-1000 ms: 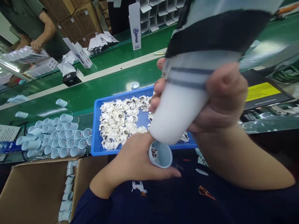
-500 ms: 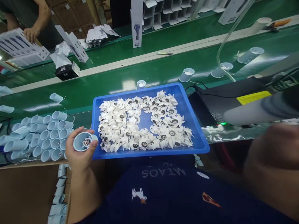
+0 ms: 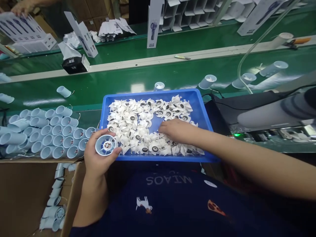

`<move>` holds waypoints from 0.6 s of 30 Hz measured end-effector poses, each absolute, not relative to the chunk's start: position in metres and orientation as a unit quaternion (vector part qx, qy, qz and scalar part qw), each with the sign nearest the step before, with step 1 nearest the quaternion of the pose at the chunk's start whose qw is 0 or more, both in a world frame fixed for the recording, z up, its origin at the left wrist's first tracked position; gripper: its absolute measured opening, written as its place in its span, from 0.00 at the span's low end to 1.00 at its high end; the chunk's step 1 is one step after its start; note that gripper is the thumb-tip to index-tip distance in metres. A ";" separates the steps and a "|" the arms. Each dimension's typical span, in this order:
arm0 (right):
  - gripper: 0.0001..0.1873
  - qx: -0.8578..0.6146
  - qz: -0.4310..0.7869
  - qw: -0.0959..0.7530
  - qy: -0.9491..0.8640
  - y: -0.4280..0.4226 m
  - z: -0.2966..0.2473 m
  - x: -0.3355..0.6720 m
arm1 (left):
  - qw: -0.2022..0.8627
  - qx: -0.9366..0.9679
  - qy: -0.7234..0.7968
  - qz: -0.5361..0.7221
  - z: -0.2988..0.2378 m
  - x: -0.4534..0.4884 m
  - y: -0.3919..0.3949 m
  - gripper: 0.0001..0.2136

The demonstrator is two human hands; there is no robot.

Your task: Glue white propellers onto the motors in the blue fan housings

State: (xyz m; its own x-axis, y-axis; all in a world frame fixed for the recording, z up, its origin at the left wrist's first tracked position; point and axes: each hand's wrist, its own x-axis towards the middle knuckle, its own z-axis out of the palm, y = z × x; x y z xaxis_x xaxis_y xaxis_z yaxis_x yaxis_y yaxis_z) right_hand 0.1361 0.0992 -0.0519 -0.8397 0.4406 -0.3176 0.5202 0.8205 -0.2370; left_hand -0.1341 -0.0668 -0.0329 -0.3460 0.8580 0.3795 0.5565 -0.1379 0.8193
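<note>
My left hand [image 3: 97, 154] is wrapped round a light-blue fan housing [image 3: 100, 144], its open end facing me and a small motor showing inside. This hand is at the front left corner of a blue tray [image 3: 158, 158]. White fan impellers [image 3: 133, 131], some showing a dark round hub, lie heaped in the tray. My right hand [image 3: 176, 130] reaches in from the right, its fingers bent down among the impellers beside a bare patch. Its fingertips are hidden, so I cannot make out whether they pinch an impeller.
Stacked light-blue housings [image 3: 59, 140] lie left of the tray, above a cardboard box [image 3: 81, 171] with more housings. Several housings stand on the green conveyor [image 3: 118, 79] behind. A grey cylindrical tool [image 3: 271, 113] is at right. Across, a person's hand [image 3: 22, 8] touches printed boxes [image 3: 27, 31].
My right hand has moved from the far right, near the grey tool, into the tray. My left hand has turned the housing so its inside faces me more. The view has shifted slightly.
</note>
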 end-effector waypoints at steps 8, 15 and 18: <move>0.14 0.321 -0.240 0.103 0.910 0.111 -0.051 0.121 | 0.164 0.554 0.615 0.537 -0.033 -0.119 -0.058 0.28; 0.23 0.319 -0.573 -0.068 0.752 0.081 -0.013 0.136 | 0.281 0.582 0.567 0.511 -0.039 -0.105 -0.056 0.29; 0.26 0.282 -0.707 -0.114 0.639 0.067 -0.012 0.134 | 0.266 0.655 0.577 0.409 -0.030 -0.093 -0.049 0.27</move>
